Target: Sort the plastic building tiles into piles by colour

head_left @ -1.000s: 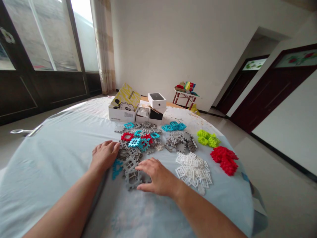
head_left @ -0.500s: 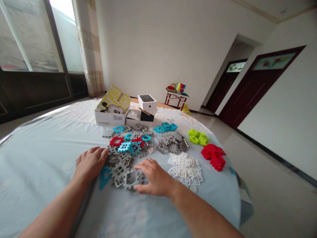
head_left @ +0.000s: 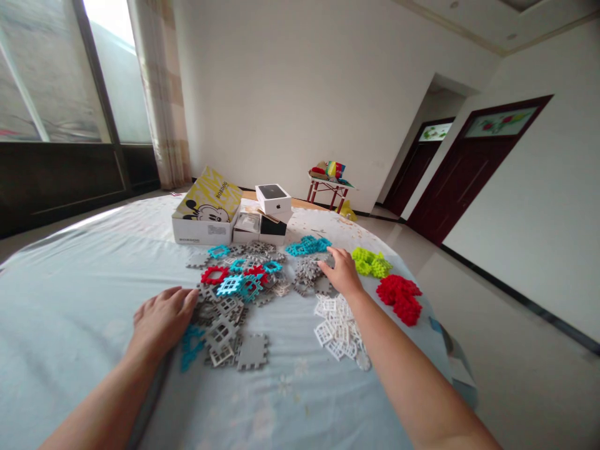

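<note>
My left hand (head_left: 165, 317) rests palm down on the cloth, fingers stretched out, its fingertips at the left edge of a mixed pile of grey interlocking plastic building pieces (head_left: 229, 306). Red frame pieces (head_left: 214, 275) and light-blue window pieces (head_left: 230, 285) lie on that pile. A flat grey square tile (head_left: 252, 352) is at its near end. My right hand (head_left: 344, 270) is over the right side of a separate grey pile (head_left: 309, 270). Its thumb and forefinger are apart, with no piece visible between them. White window pieces (head_left: 335, 328) lie below that wrist.
Blue pieces (head_left: 308, 245), green pieces (head_left: 371, 262) and red pieces (head_left: 399, 299) form separate heaps at the back and right. Behind the mixed pile stand a yellow-and-white box (head_left: 206, 212) and a white phone box (head_left: 273, 199). A small side table (head_left: 330, 184) stands beyond.
My right hand has moved away and to the right, from a grey frame piece at the mixed pile's near end to the separate grey pile. That frame has left its spot. My left hand stays beside the pile.
</note>
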